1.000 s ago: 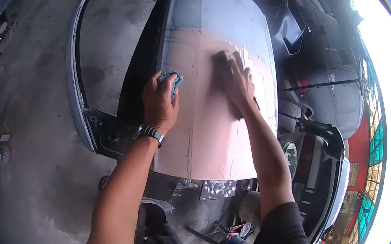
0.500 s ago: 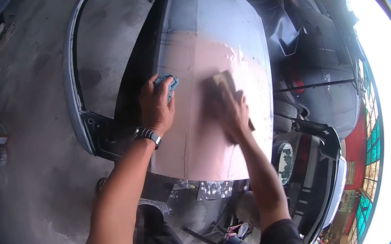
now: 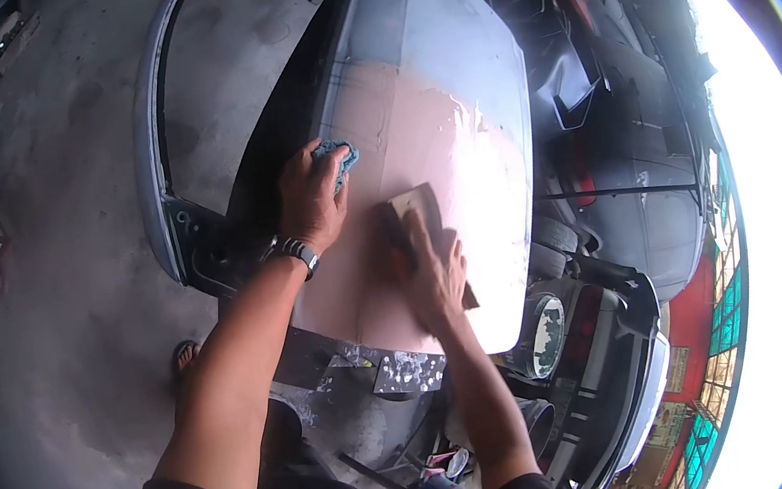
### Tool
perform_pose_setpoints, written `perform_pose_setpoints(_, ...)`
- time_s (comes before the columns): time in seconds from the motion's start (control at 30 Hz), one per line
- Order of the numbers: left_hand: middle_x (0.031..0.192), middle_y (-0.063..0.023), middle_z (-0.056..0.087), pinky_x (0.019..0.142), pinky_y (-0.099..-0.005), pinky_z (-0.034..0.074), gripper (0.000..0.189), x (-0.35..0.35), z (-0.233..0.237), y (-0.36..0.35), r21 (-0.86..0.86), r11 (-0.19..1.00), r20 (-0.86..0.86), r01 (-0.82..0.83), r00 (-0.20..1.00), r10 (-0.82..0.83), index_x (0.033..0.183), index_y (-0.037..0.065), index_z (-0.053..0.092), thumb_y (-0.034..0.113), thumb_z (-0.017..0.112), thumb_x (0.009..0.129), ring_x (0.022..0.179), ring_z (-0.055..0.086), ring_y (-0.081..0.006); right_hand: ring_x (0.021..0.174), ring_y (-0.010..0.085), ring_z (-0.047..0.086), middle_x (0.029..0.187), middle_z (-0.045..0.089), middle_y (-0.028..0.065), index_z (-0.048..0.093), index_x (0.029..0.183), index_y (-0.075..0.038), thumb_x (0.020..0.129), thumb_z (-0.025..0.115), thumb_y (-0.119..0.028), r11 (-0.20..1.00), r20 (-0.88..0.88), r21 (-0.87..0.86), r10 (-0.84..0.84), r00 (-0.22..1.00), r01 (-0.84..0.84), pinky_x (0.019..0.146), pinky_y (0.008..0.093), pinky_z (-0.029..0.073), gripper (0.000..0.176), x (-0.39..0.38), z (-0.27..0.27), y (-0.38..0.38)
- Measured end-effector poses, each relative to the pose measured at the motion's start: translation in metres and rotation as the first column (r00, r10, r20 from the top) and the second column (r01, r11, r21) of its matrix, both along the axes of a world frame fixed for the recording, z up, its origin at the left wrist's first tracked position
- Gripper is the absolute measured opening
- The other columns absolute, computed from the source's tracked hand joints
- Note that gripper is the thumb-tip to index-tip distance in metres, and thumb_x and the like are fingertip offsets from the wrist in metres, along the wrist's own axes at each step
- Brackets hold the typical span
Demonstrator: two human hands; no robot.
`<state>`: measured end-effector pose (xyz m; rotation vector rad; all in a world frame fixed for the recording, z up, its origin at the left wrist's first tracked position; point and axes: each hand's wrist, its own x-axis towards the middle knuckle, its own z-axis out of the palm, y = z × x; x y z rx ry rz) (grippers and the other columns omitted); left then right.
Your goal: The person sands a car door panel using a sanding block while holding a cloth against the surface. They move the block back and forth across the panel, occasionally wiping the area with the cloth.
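Working a sanding block (image 3: 414,203) over the pink filler (image 3: 376,110) on this car door (image 3: 445,29).
My right hand (image 3: 437,283) grips the block towards the door's near edge; apart from it, my left hand (image 3: 312,204) is closed around a bunched teal cloth (image 3: 348,161) by the left edge.

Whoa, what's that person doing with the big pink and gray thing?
A person has both hands at a car door that is partly gray and partly pink. The right hand lies over a flat tan block on the pink area. The left hand, with a watch on its wrist, grips a crumpled blue-green cloth or sponge near the door's edge; I can't tell which it is.
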<state>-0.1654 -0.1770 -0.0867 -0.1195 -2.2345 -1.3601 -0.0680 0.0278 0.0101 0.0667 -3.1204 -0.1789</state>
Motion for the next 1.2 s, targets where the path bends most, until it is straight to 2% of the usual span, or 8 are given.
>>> perform_pose_setpoints(0.03,0.139,-0.0234,0.062,0.110,-0.0544,0.048,0.044,0.003,0.001,-0.001,-0.001,1.000,0.011,0.002,1.000,-0.002,0.140,0.014,0.063,0.008,0.074,0.098,0.132,0.058,-0.0455,0.126,0.0496,0.057,0.136,0.054,0.0303,0.042,0.171,-0.033,0.103,0.070,-0.052,0.994,-0.093,0.054,0.096,0.991,-0.092,0.099,0.0621,0.050,0.077,-0.032,-0.018,0.020)
perform_pose_setpoints(0.23,0.142,-0.0238,0.060,0.109,-0.0554,0.049,0.051,-0.001,0.000,0.003,-0.014,0.999,0.029,-0.033,0.999,0.034,0.139,0.016,0.064,0.007,0.080,0.092,0.130,0.059,-0.0454,0.129,0.0520,0.059,0.139,0.054,0.0312,0.051,0.160,-0.030,0.107,0.062,-0.053,0.987,-0.157,-0.038,-0.159,0.975,0.155,0.104,0.0621,0.051,0.059,-0.246,-0.022,0.017)
perform_pose_setpoints(0.5,0.145,-0.0232,0.060,0.109,-0.0569,0.049,0.047,-0.001,0.002,0.002,0.052,0.999,-0.006,-0.004,1.000,0.004,0.140,0.016,0.064,0.006,0.075,0.096,0.133,0.058,-0.0461,0.132,0.0567,0.056,0.147,0.053,0.0360,0.046,0.169,-0.030,0.103,0.071,-0.042,0.998,-0.008,-0.039,-0.046,0.999,0.045,0.102,0.0642,0.050,0.072,-0.028,0.007,-0.028)
perform_pose_setpoints(0.67,0.145,-0.0222,0.059,0.109,-0.0566,0.049,0.048,0.002,0.006,0.001,0.005,1.000,0.056,-0.001,0.998,0.001,0.140,0.015,0.063,0.007,0.076,0.095,0.133,0.059,-0.0449,0.118,0.0472,0.062,0.133,0.056,0.0286,0.046,0.168,-0.028,0.106,0.065,-0.049,0.999,-0.143,-0.003,0.034,0.989,-0.035,0.093,0.0601,0.050,0.069,-0.120,-0.010,-0.014)
perform_pose_setpoints(0.8,0.144,-0.0214,0.059,0.111,-0.0559,0.048,0.050,-0.002,-0.005,0.005,-0.007,1.000,0.034,-0.016,0.999,0.017,0.141,0.016,0.063,0.008,0.078,0.094,0.135,0.058,-0.0437,0.131,0.0519,0.058,0.142,0.055,0.0309,0.048,0.165,-0.033,0.105,0.064,-0.053,0.996,-0.154,-0.010,-0.091,0.984,0.090,0.103,0.0643,0.050,0.065,-0.231,-0.022,0.000)
perform_pose_setpoints(0.87,0.144,-0.0216,0.059,0.111,-0.0559,0.047,0.048,0.000,-0.001,0.002,0.014,1.000,0.030,-0.007,1.000,0.006,0.139,0.016,0.065,0.007,0.078,0.094,0.135,0.057,-0.0440,0.133,0.0524,0.057,0.144,0.054,0.0315,0.048,0.165,-0.032,0.105,0.064,-0.053,0.992,-0.181,-0.009,-0.129,0.975,0.129,0.104,0.0644,0.049,0.065,-0.224,-0.023,-0.010)
perform_pose_setpoints(1.07,0.143,-0.0232,0.060,0.109,-0.0553,0.049,0.049,-0.004,-0.001,0.003,0.057,0.998,-0.015,-0.004,1.000,0.005,0.140,0.015,0.065,0.006,0.077,0.094,0.132,0.059,-0.0454,0.124,0.0536,0.059,0.138,0.056,0.0328,0.042,0.172,-0.034,0.100,0.075,-0.042,0.999,0.020,-0.021,-0.035,0.999,0.035,0.101,0.0642,0.050,0.079,0.011,-0.005,-0.040)
perform_pose_setpoints(1.2,0.143,-0.0238,0.059,0.110,-0.0552,0.048,0.049,0.002,0.004,0.000,0.030,1.000,0.024,0.004,1.000,-0.005,0.142,0.015,0.062,0.005,0.075,0.096,0.134,0.058,-0.0452,0.126,0.0521,0.057,0.134,0.056,0.0298,0.043,0.171,-0.034,0.101,0.074,-0.041,0.999,-0.083,-0.002,0.040,0.996,-0.040,0.101,0.0647,0.049,0.077,-0.037,-0.008,-0.029)
